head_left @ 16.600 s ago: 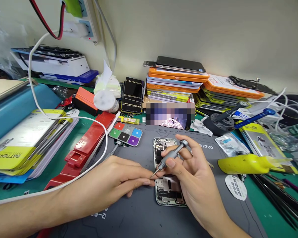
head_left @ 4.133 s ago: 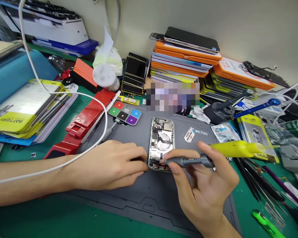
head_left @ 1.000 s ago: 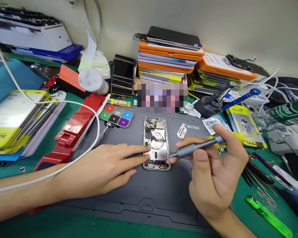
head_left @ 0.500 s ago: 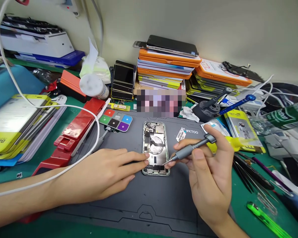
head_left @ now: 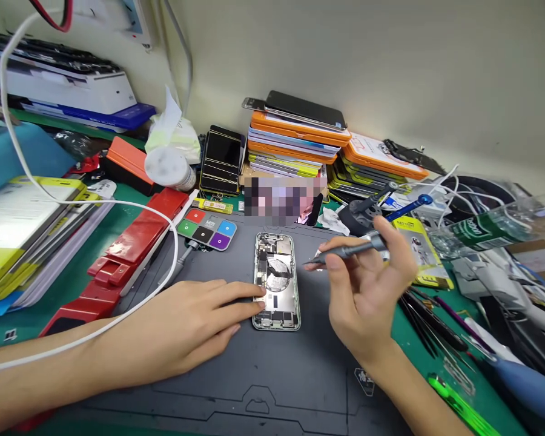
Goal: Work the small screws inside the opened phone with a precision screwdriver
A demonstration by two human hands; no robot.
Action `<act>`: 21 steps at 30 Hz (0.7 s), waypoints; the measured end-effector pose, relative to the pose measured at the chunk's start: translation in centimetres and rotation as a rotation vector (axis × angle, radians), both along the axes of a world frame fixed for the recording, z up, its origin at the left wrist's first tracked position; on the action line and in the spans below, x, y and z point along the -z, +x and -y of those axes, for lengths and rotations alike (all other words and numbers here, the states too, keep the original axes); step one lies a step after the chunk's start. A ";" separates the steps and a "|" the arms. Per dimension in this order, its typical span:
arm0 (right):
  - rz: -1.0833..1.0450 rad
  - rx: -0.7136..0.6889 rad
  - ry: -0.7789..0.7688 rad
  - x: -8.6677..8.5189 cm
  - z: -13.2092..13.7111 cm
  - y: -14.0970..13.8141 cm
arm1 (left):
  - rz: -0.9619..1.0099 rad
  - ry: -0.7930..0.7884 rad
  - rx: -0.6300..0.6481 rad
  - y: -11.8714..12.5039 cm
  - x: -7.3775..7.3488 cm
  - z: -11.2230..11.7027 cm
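An opened phone [head_left: 284,300] lies on the dark grey work mat [head_left: 249,378], its metal plates and a round coil exposed. My left hand [head_left: 200,324] rests flat beside it, fingers stretched out, with two fingertips touching the phone's left edge. To the right of the phone, my right hand [head_left: 367,284] grips a grey precision screwdriver [head_left: 345,251]. The driver's tip points left and is held apart from the phone. My index finger is at the driver's tail end.
A colour-marked screw pad [head_left: 203,235] and a red tool [head_left: 118,260] are at left. White cable [head_left: 175,242] loops over my left forearm. Stacked orange boxes [head_left: 300,133] stand at the back. Tweezers [head_left: 420,327], a green cutter [head_left: 458,406] and a plastic bottle [head_left: 476,230] are at right.
My right hand has lifted the screwdriver's tip from the phone's lower right part, up and away to the right. My left fingers stay at the phone's edge. The camera view has shifted.
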State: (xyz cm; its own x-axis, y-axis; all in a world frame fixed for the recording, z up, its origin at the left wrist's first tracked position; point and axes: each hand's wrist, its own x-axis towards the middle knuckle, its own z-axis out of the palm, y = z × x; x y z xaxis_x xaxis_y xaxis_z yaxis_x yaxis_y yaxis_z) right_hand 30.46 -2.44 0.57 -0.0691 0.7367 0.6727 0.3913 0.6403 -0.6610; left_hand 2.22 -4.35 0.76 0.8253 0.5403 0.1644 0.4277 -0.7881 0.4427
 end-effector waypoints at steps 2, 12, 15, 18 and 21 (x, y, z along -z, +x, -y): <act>0.023 -0.002 -0.032 0.4 -1.8 -0.2 | -0.011 0.005 0.007 0.0 0.0 0.0; 0.044 -0.081 0.029 2.2 -5.0 -0.9 | -0.149 0.007 0.035 0.3 0.1 0.1; 0.090 -0.093 0.023 2.0 -4.8 -0.7 | -0.153 0.091 0.065 0.3 0.2 0.2; 0.126 -0.116 0.047 2.0 -5.0 -0.8 | -0.100 0.122 0.029 0.6 0.2 0.0; 0.138 -0.106 0.065 2.1 -5.1 -0.9 | -0.033 0.126 -0.013 1.1 0.1 -0.4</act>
State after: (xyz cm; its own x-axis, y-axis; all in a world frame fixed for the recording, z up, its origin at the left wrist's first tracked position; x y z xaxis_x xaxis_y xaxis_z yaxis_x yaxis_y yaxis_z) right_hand 29.56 2.63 -1.56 -0.2393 0.6757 0.6973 0.4033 0.7224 -0.5616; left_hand 3.37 -3.91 0.68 0.8244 0.5278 0.2041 0.4512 -0.8308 0.3258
